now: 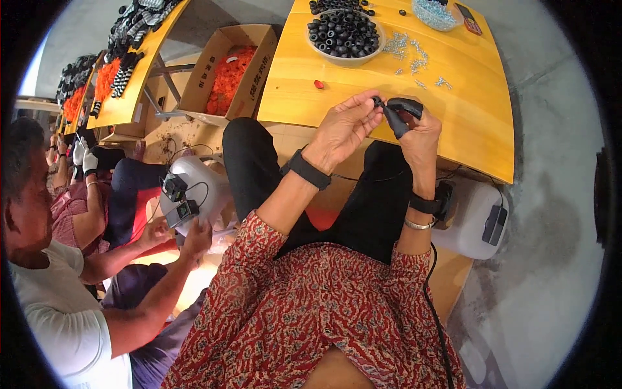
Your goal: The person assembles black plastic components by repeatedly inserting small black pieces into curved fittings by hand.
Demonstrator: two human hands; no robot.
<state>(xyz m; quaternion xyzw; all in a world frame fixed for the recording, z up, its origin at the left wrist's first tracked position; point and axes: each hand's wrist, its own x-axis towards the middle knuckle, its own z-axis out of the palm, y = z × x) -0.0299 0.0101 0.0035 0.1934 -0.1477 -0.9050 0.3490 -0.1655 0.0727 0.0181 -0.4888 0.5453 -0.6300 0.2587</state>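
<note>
Right, so the small black piece (377, 101) is up in the air over the near side of the desk (466, 123), closer to the wearer than the tub of black caps (350, 62) and a bit to its right. Left hand (346, 129) has it pinched between thumb and fingertips, and the right hand (421, 133) looks closed on it from the other side, with what seem to be black covers on thumb and forefinger, though I can't tell what's inside the piece. My worry is a slip: it's tiny, the covers hide the contact, and if the two grips pull unevenly it could twist out and drop off the near edge into the lap. Black on black trousers, good luck finding it lol. A careless sleeve could also scatter the loose silver screws (418, 55) lying just right of the tub. As for containers, that tub is heaped with ring-like caps, more spilled right behind it. Further right and beyond it there's a clear bowl (442, 28) of small bluish-silver bits, next to a phone (468, 19). Left of the tub, off the desk, a cardboard box (256, 81) holds fluffy orange stuff (227, 84)
</note>
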